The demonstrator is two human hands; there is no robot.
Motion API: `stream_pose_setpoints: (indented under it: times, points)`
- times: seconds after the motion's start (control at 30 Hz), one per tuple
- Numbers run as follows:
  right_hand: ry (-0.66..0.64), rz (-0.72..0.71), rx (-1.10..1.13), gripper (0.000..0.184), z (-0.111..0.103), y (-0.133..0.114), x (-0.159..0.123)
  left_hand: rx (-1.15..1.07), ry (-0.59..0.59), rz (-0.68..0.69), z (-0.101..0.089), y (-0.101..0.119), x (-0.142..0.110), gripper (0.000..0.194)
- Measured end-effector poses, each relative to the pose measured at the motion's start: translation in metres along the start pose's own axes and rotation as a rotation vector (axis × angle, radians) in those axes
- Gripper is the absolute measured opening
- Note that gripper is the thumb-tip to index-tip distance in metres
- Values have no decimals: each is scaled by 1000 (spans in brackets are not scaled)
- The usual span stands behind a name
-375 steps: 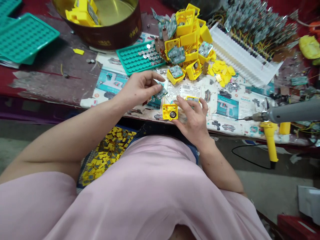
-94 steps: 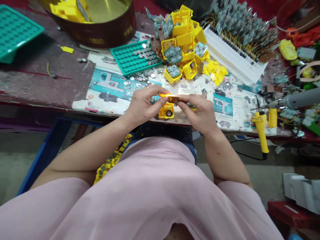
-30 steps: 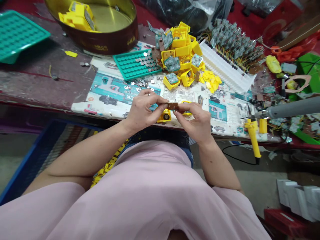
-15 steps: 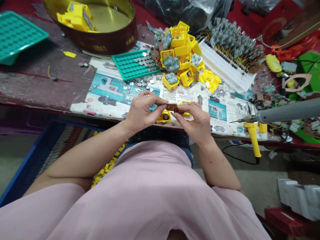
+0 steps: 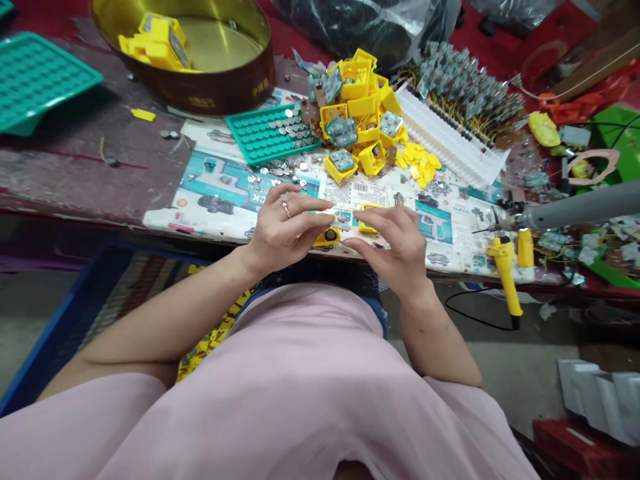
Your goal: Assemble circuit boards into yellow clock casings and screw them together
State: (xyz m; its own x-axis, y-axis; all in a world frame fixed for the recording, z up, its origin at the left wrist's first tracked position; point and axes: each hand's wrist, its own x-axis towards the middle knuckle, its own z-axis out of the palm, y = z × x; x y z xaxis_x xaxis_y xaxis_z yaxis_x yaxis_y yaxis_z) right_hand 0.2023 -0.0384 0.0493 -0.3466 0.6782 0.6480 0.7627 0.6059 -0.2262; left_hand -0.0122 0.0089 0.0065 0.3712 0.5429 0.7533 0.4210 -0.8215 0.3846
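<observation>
My left hand [image 5: 283, 230], a ring on one finger, is over the front edge of the bench with its fingers stretched out to the right. Facing it across a small gap, my right hand [image 5: 393, 243] has its thumb and fingers apart, and nothing shows between them. A yellow case with a round black part [image 5: 330, 235] lies by the left fingertips. Another yellow case [image 5: 369, 219] sits behind the right fingers, partly covered by them. The brown board seen earlier is out of sight; the left palm is hidden.
Yellow cases with circuit boards [image 5: 357, 113] are heaped behind my hands, beside a teal tray [image 5: 250, 137] of button cells. A round tin [image 5: 200, 87] stands back left. To the right are a white foam strip [image 5: 450, 137], a grey pointed tool [image 5: 565, 210] and a yellow-handled tool [image 5: 507, 283].
Both hands were pinching a small brown board between them. Now the fingers have opened, the hands have drawn slightly apart, and the board no longer shows.
</observation>
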Motion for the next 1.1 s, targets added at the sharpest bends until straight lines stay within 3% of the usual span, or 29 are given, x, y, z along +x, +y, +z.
stream_pose_setpoints:
  times: [0.1,0.17,0.27,0.33,0.43,0.67,0.8,1.1]
  points:
    - [48,-120,-78,9,1,-2,-3,45,21,71,0,-1,-6,13]
    - [75,-191,-106,14,3,-1,-7,40,15,64,-1,3,-9,31]
    - [97,-250,-118,24,4,5,-15,28,-124,-39,-5,11,-13,76]
    - [110,-266,-113,28,4,10,-21,33,-248,-70,-8,15,-16,87]
    - [91,-243,-19,35,4,15,-30,40,-349,-82,-10,15,-16,81]
    - [-13,-183,81,29,-2,22,-43,47,-403,-83,-13,6,-11,67]
    - [-26,-268,99,29,-6,23,-46,121,-370,-43,-15,10,-13,53]
    - [-79,-286,145,32,-11,24,-48,225,-233,105,-10,11,-25,23]
